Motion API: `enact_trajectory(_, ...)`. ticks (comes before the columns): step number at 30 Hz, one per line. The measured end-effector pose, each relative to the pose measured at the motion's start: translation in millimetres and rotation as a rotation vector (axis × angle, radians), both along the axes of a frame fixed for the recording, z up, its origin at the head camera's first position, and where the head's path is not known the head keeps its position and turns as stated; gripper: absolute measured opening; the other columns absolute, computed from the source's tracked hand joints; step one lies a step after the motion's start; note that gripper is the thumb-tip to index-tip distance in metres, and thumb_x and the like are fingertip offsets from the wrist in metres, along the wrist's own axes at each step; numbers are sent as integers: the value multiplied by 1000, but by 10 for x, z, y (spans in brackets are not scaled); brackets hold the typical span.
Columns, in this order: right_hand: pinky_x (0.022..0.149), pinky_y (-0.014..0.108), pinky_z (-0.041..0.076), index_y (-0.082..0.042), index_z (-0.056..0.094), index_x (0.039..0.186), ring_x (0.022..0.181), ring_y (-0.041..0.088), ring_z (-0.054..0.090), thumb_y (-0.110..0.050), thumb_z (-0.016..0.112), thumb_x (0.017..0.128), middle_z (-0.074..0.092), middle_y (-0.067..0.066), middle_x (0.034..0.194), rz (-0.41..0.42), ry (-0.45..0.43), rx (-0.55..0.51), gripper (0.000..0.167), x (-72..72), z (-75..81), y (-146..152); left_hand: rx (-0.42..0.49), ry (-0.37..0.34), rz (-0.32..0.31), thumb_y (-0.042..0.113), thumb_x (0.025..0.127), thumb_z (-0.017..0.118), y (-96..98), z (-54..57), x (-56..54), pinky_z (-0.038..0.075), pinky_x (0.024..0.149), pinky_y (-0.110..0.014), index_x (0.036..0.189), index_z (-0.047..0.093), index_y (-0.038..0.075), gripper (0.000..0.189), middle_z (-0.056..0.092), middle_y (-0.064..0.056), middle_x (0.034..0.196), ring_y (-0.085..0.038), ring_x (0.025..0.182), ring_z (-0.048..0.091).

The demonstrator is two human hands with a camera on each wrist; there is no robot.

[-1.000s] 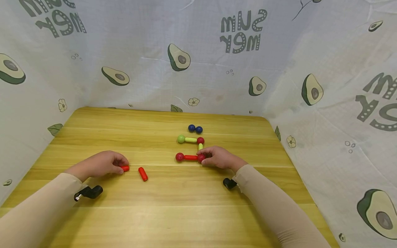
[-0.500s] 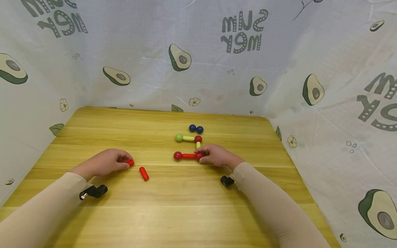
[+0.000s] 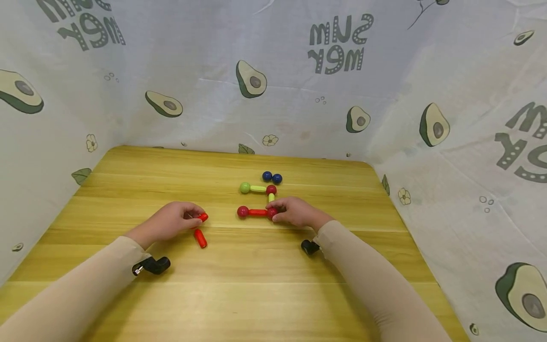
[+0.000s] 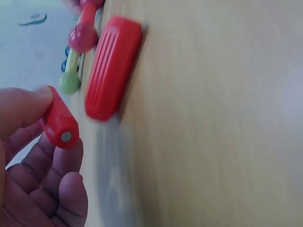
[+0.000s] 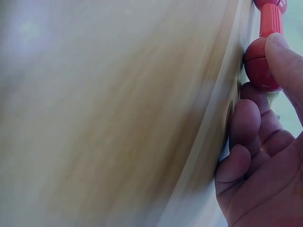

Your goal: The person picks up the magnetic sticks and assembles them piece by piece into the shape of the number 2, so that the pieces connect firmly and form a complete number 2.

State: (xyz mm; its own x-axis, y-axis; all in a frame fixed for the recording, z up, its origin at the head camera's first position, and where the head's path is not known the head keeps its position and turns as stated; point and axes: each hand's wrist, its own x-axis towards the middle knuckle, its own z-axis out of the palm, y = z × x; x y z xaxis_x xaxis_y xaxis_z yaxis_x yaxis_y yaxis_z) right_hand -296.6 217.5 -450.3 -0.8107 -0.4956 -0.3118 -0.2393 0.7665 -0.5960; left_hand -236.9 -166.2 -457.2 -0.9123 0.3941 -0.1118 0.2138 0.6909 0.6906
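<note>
My left hand (image 3: pixel 176 221) pinches a red magnetic rod (image 4: pixel 60 124) between thumb and fingers; a silver magnet disc shows on its end. Just beyond it a second red rod (image 3: pixel 200 238) lies loose on the table. My right hand (image 3: pixel 297 212) grips a red ball (image 5: pixel 263 64) at the near right corner of a joined chain. From that ball a red rod (image 3: pixel 258 213) runs left to another red ball (image 3: pixel 242 212). A yellow-green rod (image 3: pixel 271 197) leads back to a third red ball (image 3: pixel 271 190), then a further yellow-green rod (image 3: pixel 258 189) ends in a green ball (image 3: pixel 245 187).
Two dark blue balls (image 3: pixel 272 177) sit side by side behind the chain. The wooden table (image 3: pixel 239 294) is bordered at the back and sides by a white cloth (image 3: pixel 205 118) printed with avocados.
My left hand has lifted the pinched red rod and carried it right, past the loose rod's far end. My right hand stays on the corner ball; the chain has shifted slightly left in the view.
</note>
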Motion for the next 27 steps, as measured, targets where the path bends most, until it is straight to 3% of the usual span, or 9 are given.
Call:
enact_trajectory(11,115,49,44,-23,70,138,118,22,59,-25,75,100,70,4,136,-1,1,10,39,-39,-13,-52,92,-54,27,21,100,72,296,-57,-27,54,91,-36,123,73,11,26,73,-2,109,-18,98,63)
enact_trajectory(27,116,49,44,-25,70,137,116,21,59,-24,75,99,70,1,135,-13,-16,25,39,-60,4,-114,60,-51,115,23,97,76,763,-70,-37,56,82,-33,123,72,7,31,75,-4,106,-16,92,67)
